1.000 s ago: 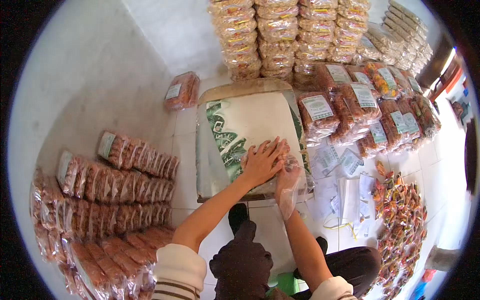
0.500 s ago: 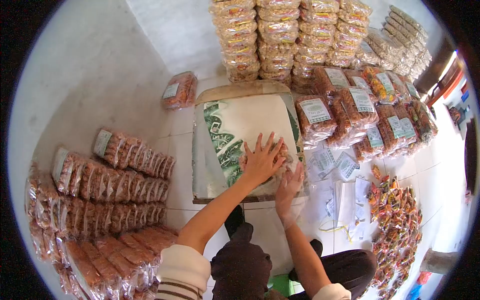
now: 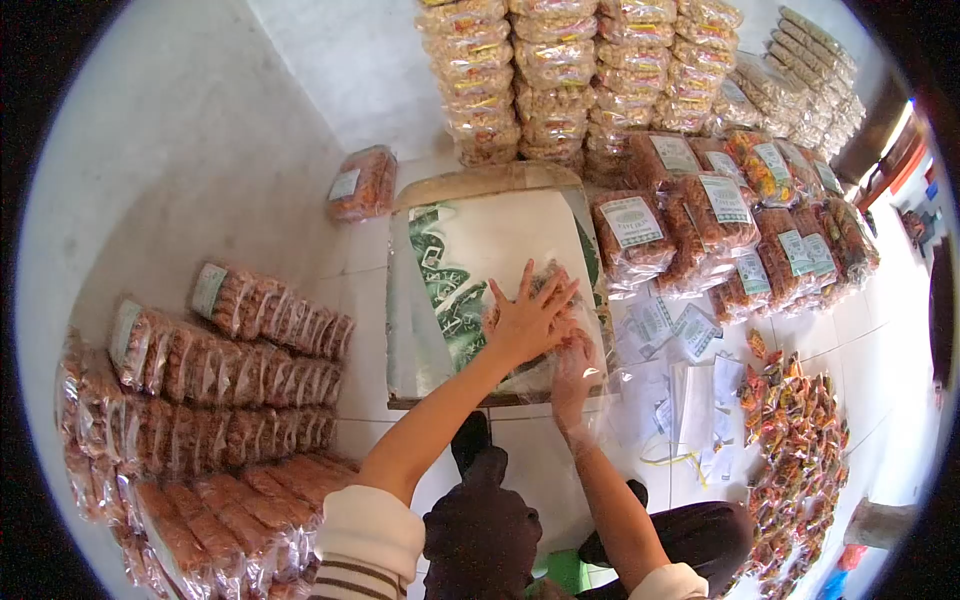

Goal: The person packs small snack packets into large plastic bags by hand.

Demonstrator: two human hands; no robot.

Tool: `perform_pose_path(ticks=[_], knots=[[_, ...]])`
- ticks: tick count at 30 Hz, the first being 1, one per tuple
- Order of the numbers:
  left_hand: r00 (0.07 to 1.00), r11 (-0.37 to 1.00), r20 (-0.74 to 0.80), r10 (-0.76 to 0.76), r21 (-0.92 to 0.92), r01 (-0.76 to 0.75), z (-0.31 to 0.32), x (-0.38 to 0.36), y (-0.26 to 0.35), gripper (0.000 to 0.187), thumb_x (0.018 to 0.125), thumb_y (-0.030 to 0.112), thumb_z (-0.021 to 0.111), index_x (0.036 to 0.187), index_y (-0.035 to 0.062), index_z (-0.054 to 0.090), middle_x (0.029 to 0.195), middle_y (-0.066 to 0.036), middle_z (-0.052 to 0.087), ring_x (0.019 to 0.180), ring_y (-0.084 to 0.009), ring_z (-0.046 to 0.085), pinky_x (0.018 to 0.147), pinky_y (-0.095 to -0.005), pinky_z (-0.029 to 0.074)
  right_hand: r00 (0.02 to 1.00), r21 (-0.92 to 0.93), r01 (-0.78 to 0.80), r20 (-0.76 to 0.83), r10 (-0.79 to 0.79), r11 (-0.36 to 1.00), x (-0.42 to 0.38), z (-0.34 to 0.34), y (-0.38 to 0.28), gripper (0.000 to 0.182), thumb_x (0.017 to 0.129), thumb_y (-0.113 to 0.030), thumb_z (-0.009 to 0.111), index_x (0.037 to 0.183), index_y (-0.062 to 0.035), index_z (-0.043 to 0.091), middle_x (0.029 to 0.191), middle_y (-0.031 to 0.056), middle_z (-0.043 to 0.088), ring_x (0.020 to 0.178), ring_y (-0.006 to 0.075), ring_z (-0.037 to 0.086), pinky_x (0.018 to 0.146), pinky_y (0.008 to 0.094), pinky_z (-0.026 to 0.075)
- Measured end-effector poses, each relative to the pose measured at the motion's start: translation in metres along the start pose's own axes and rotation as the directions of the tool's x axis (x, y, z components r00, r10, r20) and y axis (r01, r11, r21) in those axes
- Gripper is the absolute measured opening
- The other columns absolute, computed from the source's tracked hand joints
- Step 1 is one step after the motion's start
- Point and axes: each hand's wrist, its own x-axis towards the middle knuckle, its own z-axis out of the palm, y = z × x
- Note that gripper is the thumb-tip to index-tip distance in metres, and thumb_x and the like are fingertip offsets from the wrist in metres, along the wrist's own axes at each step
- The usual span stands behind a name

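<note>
My left hand (image 3: 530,318) lies with fingers spread over a clear plastic bag of brown snacks (image 3: 552,275), pressing it against the low board. Most of the bag is hidden under that hand. My right hand (image 3: 573,375) is at the bag's near right end, fingers drawn together on the plastic, and loose clear film shows about its wrist. The board (image 3: 408,340) has a pale top with a green leaf-patterned print (image 3: 445,290) along its left part.
Stacked bags of brown snacks (image 3: 220,360) stand at the left. Bagged packs with labels (image 3: 632,225) and tall stacks of pale snacks (image 3: 555,70) are beyond the board. Paper labels (image 3: 690,400) and small colourful packets (image 3: 795,450) lie on the floor at the right.
My right hand has moved slightly up and left, and its fingers have gone from stretched out to closed at the bag's end. My left hand has shifted slightly right, still spread.
</note>
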Motion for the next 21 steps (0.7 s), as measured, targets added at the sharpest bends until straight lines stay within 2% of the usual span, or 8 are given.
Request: perform_pose_path(ticks=[4,8,10,11,13,14,16,21], knots=[[0.998,0.997,-0.018,0.052,-0.051,-0.053,0.002,-0.004,-0.002,0.049,0.081,0.047,0.044,0.127,0.0323,0.037,0.14,0.003,0.023,0.128,-0.0356,0.015,0.081,-0.0773,0.013,0.948,-0.453,0.313,0.091,-0.307,0.835,0.007,0.011,0.009,0.03,0.084,-0.004,0.043,0.112,0.0043,0.048,0.114,0.0157,0.044,0.105,0.0276,0.045,0.085,0.0316,0.04],[0.999,0.996,0.018,0.046,-0.074,-0.045,-0.007,0.001,-0.011,0.05,0.084,0.046,0.042,0.129,0.0265,0.035,0.14,-0.001,0.023,0.126,-0.0328,0.022,0.082,-0.0753,0.016,0.968,-0.307,0.21,-0.067,-0.242,0.928,0.007,0.019,0.045,0.025,0.08,0.0,0.049,0.105,0.004,0.052,0.101,0.0145,0.048,0.1,0.0252,0.048,0.08,0.0296,0.042],[0.983,0.896,-0.011,-0.183,-0.414,0.162,-0.004,0.013,-0.029,0.055,0.083,0.051,0.041,0.129,0.0196,0.036,0.134,-0.009,0.031,0.119,-0.0316,0.035,0.089,-0.0624,0.028,0.99,-0.226,0.088,-0.09,-0.111,0.97,0.007,0.011,0.006,0.018,0.079,0.001,0.051,0.097,0.0027,0.056,0.094,0.0118,0.05,0.094,0.0231,0.05,0.08,0.0298,0.042],[0.982,0.892,-0.005,-0.187,-0.419,0.168,-0.001,0.019,-0.043,0.055,0.083,0.051,0.041,0.129,0.0196,0.036,0.134,-0.009,0.031,0.119,-0.0316,0.035,0.089,-0.0624,0.028,0.991,-0.232,0.083,-0.087,-0.105,0.969,0.006,0.009,0.006,0.018,0.079,0.001,0.051,0.097,0.0027,0.056,0.094,0.0118,0.05,0.094,0.0231,0.05,0.08,0.0298,0.042],[0.89,0.746,0.377,-0.256,-0.509,0.43,0.002,0.027,-0.072,0.063,0.08,0.05,0.05,0.129,0.0132,0.036,0.126,-0.015,0.041,0.11,-0.0278,0.045,0.089,-0.0385,0.038,0.999,-0.254,-0.027,-0.052,0.015,0.967,0.004,0.006,0.009,0.015,0.079,0.002,0.052,0.093,0.0015,0.057,0.093,0.009,0.051,0.09,0.0213,0.05,0.08,0.0282,0.042],[0.913,0.634,0.357,-0.198,-0.664,0.397,0.006,0.023,-0.079,0.067,0.078,0.052,0.052,0.128,0.0111,0.037,0.117,-0.017,0.047,0.103,-0.0295,0.05,0.086,-0.0312,0.04,0.999,-0.254,-0.029,-0.049,0.017,0.967,0.004,0.009,0.014,0.015,0.079,0.002,0.052,0.093,0.0015,0.057,0.093,0.009,0.051,0.09,0.0213,0.05,0.08,0.0282,0.042],[0.928,0.704,0.354,-0.12,-0.629,0.331,0.008,0.023,-0.081,0.066,0.078,0.052,0.052,0.128,0.0114,0.037,0.116,-0.017,0.047,0.102,-0.0295,0.05,0.086,-0.0331,0.04,0.989,-0.093,0.117,-0.077,-0.124,0.989,0.01,0.022,0.021,0.016,0.077,0.004,0.053,0.093,0.0014,0.057,0.089,0.0085,0.053,0.088,0.0211,0.051,0.079,0.0266,0.042],[0.945,0.75,0.322,-0.054,-0.611,0.251,0.011,0.025,-0.084,0.064,0.078,0.051,0.053,0.127,0.0121,0.039,0.112,-0.016,0.048,0.102,-0.0295,0.048,0.088,-0.0371,0.038,0.996,-0.149,0.092,-0.003,-0.094,0.985,0.016,0.028,0.02,0.018,0.077,0.004,0.053,0.094,0.0021,0.055,0.097,0.0089,0.053,0.09,0.0197,0.05,0.079,0.0271,0.042]])
